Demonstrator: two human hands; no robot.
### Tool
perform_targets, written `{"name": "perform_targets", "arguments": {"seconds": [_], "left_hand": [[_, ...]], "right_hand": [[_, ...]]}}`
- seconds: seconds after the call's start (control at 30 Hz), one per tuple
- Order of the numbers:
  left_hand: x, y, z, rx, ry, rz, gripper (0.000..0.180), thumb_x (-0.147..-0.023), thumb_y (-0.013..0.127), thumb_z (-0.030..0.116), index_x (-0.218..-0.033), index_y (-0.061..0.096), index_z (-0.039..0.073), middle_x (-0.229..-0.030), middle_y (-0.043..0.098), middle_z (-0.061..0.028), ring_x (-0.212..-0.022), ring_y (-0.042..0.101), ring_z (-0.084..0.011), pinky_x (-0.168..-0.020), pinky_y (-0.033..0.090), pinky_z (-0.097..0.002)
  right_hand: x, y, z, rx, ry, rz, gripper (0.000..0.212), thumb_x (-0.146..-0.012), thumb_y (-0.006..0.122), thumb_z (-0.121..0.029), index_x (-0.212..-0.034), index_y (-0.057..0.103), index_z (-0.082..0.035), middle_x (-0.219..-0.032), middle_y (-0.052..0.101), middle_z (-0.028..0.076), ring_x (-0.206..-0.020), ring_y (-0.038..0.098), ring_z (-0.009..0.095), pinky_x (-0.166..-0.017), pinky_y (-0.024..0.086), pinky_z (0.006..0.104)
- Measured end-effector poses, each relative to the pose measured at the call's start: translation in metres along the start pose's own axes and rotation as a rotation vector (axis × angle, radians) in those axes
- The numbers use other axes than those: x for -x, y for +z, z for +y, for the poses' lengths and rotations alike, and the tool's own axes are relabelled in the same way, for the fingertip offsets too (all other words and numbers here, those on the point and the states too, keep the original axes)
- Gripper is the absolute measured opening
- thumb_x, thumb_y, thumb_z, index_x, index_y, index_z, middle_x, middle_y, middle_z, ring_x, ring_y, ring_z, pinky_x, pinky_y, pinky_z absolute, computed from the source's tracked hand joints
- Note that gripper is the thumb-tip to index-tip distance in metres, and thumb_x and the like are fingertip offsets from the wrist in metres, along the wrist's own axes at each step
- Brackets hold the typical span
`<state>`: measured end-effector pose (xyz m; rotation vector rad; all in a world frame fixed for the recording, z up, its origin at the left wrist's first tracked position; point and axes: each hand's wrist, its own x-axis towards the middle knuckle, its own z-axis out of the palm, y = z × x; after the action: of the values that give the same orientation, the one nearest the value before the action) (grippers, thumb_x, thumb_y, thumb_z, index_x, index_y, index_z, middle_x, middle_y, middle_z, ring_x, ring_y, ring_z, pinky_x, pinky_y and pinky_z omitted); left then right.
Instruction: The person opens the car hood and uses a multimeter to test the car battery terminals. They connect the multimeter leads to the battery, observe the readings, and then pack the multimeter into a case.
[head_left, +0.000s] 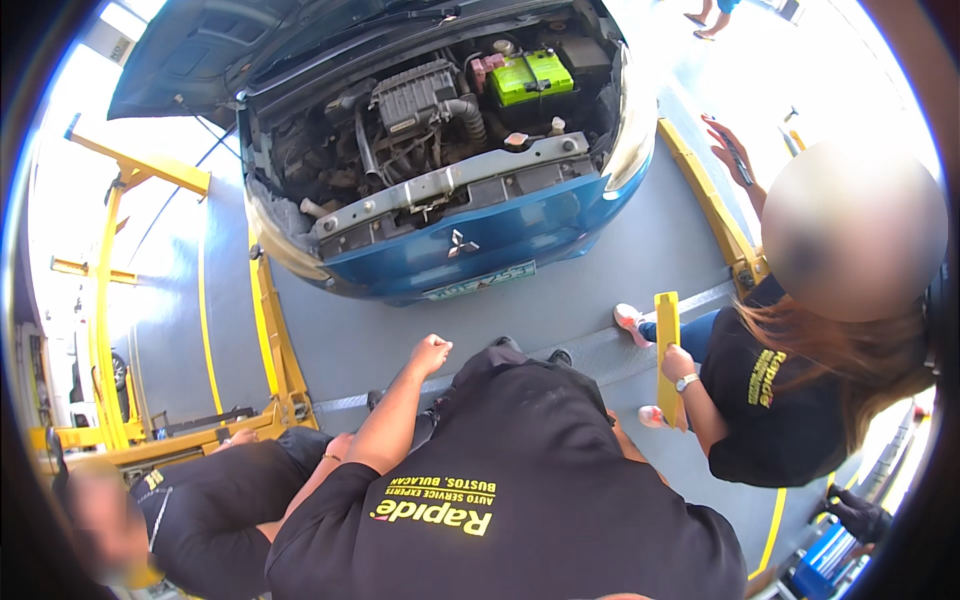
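Black shirt (560, 530) nearest; left hand (431, 355) fingers curled, right unseen (floor gap (545, 312) before bumper edge (352, 283)).

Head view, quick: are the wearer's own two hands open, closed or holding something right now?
Left hand: closed in a loose fist, nothing visible in it.
Right hand: cannot be told; it is out of sight.

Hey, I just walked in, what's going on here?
A blue car stands with its hood up and its engine showing. The camera wearer stands facing it, left hand curled and apparently empty; the right hand is out of sight. On the right, a co-worker holds a flat yellow object in one hand and raises the other with something slim and dark. Another person is at left.
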<state>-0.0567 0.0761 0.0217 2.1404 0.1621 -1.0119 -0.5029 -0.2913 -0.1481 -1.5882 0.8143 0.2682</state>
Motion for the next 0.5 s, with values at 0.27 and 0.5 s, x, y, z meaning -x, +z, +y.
{"name": "perform_targets", "arguments": {"seconds": [0.27, 0.5], "left_hand": [[0.011, 0.006, -0.122, -0.471, -0.142, -0.255, 0.047, -0.097, 0.070, 0.045, -0.103, 0.075, -0.001, -0.089, 0.079, -0.0162, -0.083, 0.075, -0.0327, -0.075, 0.058, -0.0472], [-0.003, -0.003, -0.110, -0.568, -0.226, -0.345, 0.046, -0.096, 0.072, 0.044, -0.087, 0.075, -0.001, -0.081, 0.077, -0.0160, -0.075, 0.074, -0.0307, -0.071, 0.058, -0.0454]], "right_hand": [[0.045, 0.024, -0.014, -0.171, 0.391, 0.278, 0.054, -0.107, 0.059, -0.045, -0.102, 0.072, 0.007, -0.090, 0.075, 0.016, -0.084, 0.066, 0.021, -0.079, 0.053, 0.0415], [0.105, 0.078, 0.039, -0.213, 0.422, 0.498, 0.054, -0.108, 0.057, -0.045, -0.101, 0.071, 0.007, -0.089, 0.074, 0.016, -0.083, 0.065, 0.021, -0.079, 0.053, 0.0422]]}}
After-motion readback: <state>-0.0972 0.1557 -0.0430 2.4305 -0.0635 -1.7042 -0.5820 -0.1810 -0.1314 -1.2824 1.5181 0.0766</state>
